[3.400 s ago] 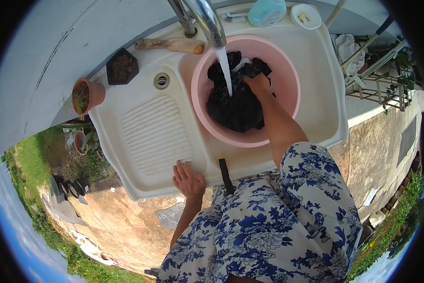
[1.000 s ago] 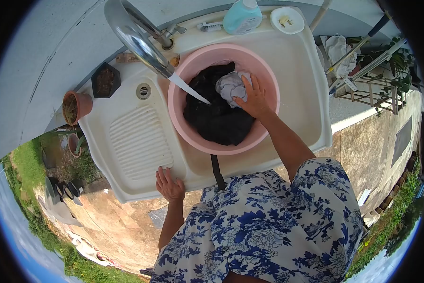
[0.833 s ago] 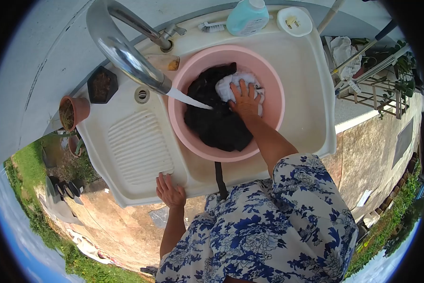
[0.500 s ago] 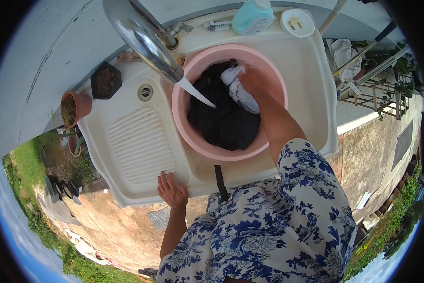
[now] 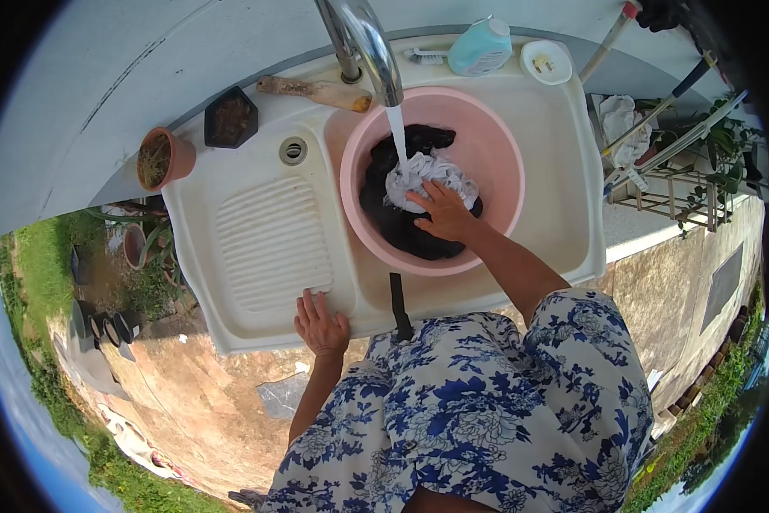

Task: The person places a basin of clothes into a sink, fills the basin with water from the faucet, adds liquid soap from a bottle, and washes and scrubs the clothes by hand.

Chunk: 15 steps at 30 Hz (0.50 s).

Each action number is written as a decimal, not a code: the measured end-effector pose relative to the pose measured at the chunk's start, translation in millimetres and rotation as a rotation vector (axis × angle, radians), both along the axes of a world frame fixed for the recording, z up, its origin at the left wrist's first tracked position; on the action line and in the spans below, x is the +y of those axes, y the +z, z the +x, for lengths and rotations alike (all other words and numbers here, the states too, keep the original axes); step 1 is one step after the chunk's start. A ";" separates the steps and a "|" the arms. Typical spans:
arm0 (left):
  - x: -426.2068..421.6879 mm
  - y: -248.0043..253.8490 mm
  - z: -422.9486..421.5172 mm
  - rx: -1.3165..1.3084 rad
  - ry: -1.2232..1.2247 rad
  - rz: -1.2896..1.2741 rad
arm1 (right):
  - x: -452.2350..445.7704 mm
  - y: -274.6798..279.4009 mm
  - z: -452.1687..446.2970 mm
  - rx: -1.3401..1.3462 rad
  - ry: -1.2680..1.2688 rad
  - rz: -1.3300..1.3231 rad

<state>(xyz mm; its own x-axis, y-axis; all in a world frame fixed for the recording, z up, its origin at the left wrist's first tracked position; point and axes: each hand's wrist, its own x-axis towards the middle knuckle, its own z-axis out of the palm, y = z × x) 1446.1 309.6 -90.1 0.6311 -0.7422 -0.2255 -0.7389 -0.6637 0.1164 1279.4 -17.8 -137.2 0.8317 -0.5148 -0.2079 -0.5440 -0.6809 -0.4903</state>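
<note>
Inside a pink basin (image 5: 506,171) lie a wet white cloth (image 5: 419,181) and dark clothes (image 5: 376,201) beneath it. Water runs from the metal faucet (image 5: 376,51) onto the white cloth. My right hand (image 5: 443,212) rests on the cloth's near side, fingers spread and palm down. On the front edge of the sink (image 5: 256,329), beside the ribbed washboard (image 5: 273,235), lies my left hand (image 5: 323,325), fingers stretched out and holding nothing.
Along the sink's back edge are a wooden-handled tool (image 5: 312,91), a brush (image 5: 425,56), a light-blue bottle (image 5: 480,50) and a white soap dish (image 5: 547,63). Plant pots (image 5: 230,118) stand at the back left; long poles (image 5: 658,111) lean at the right.
My right hand has moved from the basin's far right side toward me and opened. The white cloth now lies bunched under the water stream. The view has shifted; my left hand stays on the edge.
</note>
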 end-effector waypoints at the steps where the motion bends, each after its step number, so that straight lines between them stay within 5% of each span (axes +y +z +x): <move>1: 0.2 0.4 0.0 0.007 0.001 0.012 | -0.8 -5.5 2.7 0.032 0.042 -0.021; 5: -0.8 -1.4 0.6 0.022 0.019 0.039 | -50.7 33.7 20.3 0.017 -0.073 0.360; 7: -1.5 -1.0 -0.3 0.026 0.027 0.030 | -62.0 63.3 37.6 -0.221 -0.195 0.271; 9: -1.2 0.0 0.8 0.021 0.038 0.030 | -80.0 97.5 57.9 -0.463 -0.613 0.827; 13: -2.0 1.2 -0.3 0.030 0.047 0.036 | -111.1 120.3 89.1 -0.593 -0.573 0.682; 15: -1.8 0.0 -1.0 0.039 0.055 0.037 | -127.7 125.2 105.5 -0.385 -0.564 0.574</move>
